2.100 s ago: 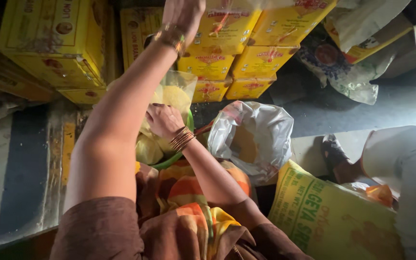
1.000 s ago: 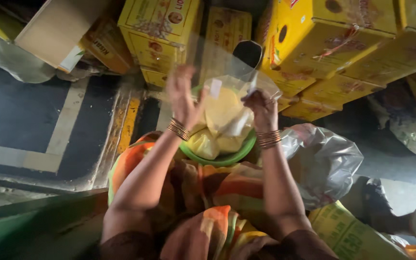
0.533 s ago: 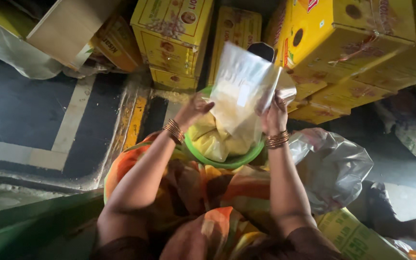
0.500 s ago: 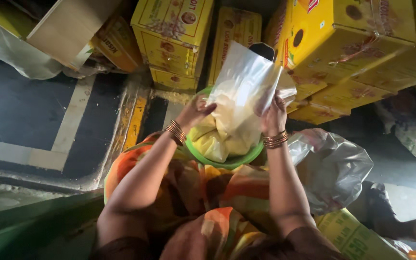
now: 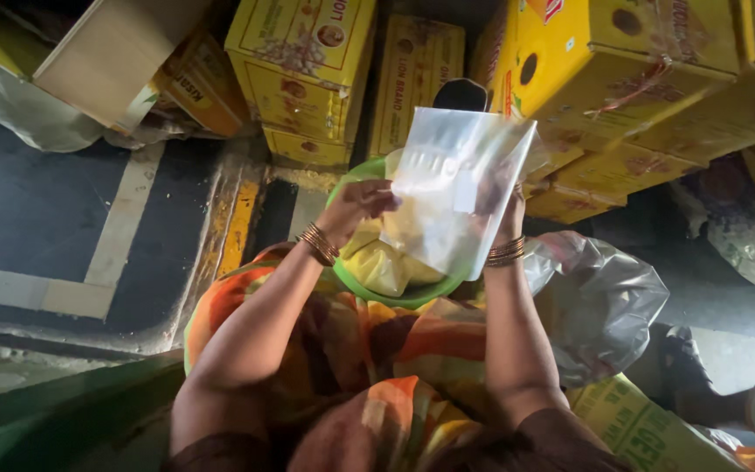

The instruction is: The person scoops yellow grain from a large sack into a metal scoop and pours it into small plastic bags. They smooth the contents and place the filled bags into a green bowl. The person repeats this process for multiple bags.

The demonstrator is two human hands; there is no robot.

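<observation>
1. The left hand (image 5: 356, 203) pinches the left edge of a clear plastic bag (image 5: 458, 188), fingers closed on it.
2. The right hand (image 5: 507, 205) sits behind the bag's right side, apparently gripping it, though the plastic blurs the fingers.
3. The bag hangs upright over a green bowl (image 5: 364, 281) on the person's lap, holding filled yellow packets (image 5: 384, 262).
4. At 12 o'clock stand stacked yellow cartons (image 5: 303, 65).
5. At 4 o'clock lies a crumpled grey plastic sack (image 5: 609, 301).
</observation>
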